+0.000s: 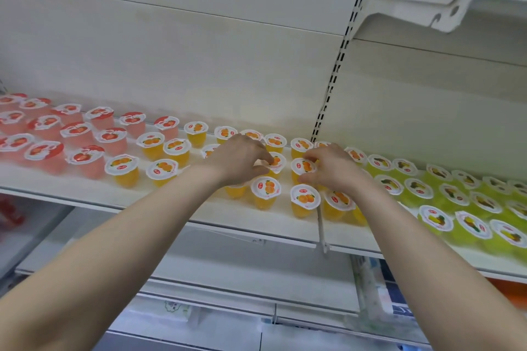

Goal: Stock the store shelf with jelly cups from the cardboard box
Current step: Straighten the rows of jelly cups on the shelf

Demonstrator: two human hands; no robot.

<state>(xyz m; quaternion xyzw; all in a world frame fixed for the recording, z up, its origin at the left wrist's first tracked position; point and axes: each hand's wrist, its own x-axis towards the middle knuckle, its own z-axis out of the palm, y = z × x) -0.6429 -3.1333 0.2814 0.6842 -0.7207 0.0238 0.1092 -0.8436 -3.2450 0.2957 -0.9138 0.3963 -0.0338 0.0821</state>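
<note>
Now orange cup (pixel 275 161) between left grip (pixel 263 166)

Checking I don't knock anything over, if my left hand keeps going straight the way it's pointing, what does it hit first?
Probably the orange jelly cup already at the left hand fingertips; depth is hard to judge.

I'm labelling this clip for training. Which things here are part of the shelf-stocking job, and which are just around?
Part of the job:
- left hand and right hand, each on an orange jelly cup
- orange jelly cups
- red jelly cups
- green jelly cups
- shelf

Just around:
- shelf bracket
- goods on the lower shelves
</note>
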